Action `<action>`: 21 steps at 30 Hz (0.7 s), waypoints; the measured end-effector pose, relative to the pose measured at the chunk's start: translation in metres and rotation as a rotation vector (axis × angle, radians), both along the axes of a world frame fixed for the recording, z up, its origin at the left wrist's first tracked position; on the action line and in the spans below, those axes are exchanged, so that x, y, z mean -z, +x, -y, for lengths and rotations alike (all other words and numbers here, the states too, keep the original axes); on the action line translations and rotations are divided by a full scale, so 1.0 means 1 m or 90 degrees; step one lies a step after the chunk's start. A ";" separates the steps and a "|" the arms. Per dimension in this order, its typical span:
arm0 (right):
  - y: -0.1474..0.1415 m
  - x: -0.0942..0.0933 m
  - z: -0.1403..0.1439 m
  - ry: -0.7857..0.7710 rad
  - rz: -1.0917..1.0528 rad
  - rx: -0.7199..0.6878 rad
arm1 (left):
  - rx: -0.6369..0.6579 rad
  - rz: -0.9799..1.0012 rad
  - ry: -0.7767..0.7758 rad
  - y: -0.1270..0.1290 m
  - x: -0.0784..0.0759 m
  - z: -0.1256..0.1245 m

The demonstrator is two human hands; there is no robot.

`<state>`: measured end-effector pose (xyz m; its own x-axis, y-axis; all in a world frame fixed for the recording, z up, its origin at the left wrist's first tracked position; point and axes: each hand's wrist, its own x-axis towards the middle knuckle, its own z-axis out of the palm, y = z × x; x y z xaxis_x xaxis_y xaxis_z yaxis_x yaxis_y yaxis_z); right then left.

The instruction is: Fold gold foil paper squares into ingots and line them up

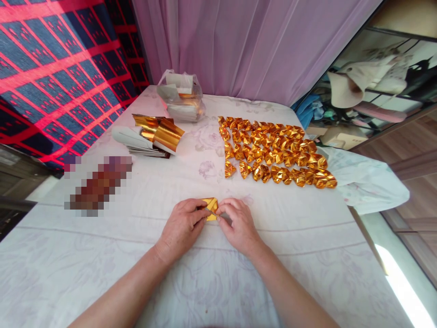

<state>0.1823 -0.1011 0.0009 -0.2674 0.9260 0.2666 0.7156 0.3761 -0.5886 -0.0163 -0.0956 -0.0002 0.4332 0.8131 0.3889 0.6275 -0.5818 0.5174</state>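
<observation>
A small piece of gold foil paper [212, 203], partly folded, lies on the cloth between my two hands. My left hand [184, 221] presses on its left side with the fingers bent over it. At its right edge, my right hand [239, 223] pinches the paper between thumb and fingers. A diagonal fold line shows across the gold face, with a strip of grey near the fingertips. The parts of the paper under my fingers are hidden.
Rows of folded gold foil pieces [273, 146] stand at the back right. Loose gold and white sheets [153, 136] are stacked at the back left, before a clear plastic bag [180, 98] of more sheets. A blurred patch [102, 184] covers something at left. A purple curtain [232, 50] hangs behind.
</observation>
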 end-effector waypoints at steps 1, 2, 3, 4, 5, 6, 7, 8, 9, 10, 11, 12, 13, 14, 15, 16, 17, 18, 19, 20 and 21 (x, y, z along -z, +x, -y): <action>0.001 0.001 0.000 0.002 0.000 -0.004 | 0.001 0.001 -0.001 0.000 0.001 0.000; 0.001 0.001 0.000 0.005 0.000 -0.006 | 0.003 0.003 -0.002 0.000 0.001 0.000; 0.002 0.001 0.000 0.009 0.002 -0.006 | 0.006 0.007 -0.001 -0.001 0.001 -0.001; 0.001 0.001 0.000 0.012 0.003 -0.006 | 0.009 0.010 -0.002 -0.001 0.001 -0.001; 0.001 0.001 0.001 0.015 0.005 -0.005 | 0.014 0.012 -0.001 -0.001 0.000 -0.002; 0.000 0.000 0.001 0.019 0.008 -0.003 | 0.018 0.013 -0.001 -0.001 0.000 -0.002; -0.002 0.000 0.001 0.021 0.011 0.002 | 0.022 0.012 0.000 -0.002 -0.001 -0.002; -0.003 -0.001 0.001 0.023 0.016 0.010 | 0.025 0.012 -0.001 -0.002 -0.002 -0.003; -0.005 -0.002 0.001 0.024 0.021 0.020 | 0.027 0.012 0.000 -0.002 -0.002 -0.003; -0.007 -0.002 0.001 0.024 0.026 0.031 | 0.029 0.012 0.000 -0.002 -0.002 -0.003; -0.008 -0.003 0.000 0.022 0.030 0.040 | 0.029 0.013 0.000 -0.002 -0.002 -0.004; -0.008 -0.003 0.000 0.019 0.033 0.044 | 0.029 0.014 -0.002 -0.002 -0.002 -0.004; -0.008 -0.003 0.000 0.016 0.032 0.042 | 0.028 0.014 -0.006 -0.002 -0.002 -0.004; -0.008 -0.003 0.000 0.012 0.030 0.037 | 0.025 0.013 -0.013 -0.002 -0.002 -0.003; -0.007 -0.003 0.000 0.010 0.025 0.029 | 0.023 0.013 -0.021 -0.002 -0.002 -0.003; -0.006 -0.003 0.000 0.009 0.021 0.022 | 0.021 0.014 -0.030 -0.002 -0.003 -0.003; -0.005 -0.003 0.000 0.010 0.016 0.015 | 0.020 0.016 -0.038 -0.002 -0.003 -0.002; -0.004 -0.002 0.000 0.013 0.013 0.009 | 0.020 0.022 -0.045 -0.002 -0.003 -0.002; -0.003 -0.002 0.000 0.017 0.011 0.003 | 0.018 0.031 -0.050 -0.002 -0.004 -0.001; -0.002 -0.002 0.000 0.020 0.010 0.000 | 0.013 0.043 -0.053 -0.003 -0.004 -0.001; -0.002 -0.001 0.000 0.023 0.009 -0.002 | 0.008 0.055 -0.055 -0.004 -0.005 -0.001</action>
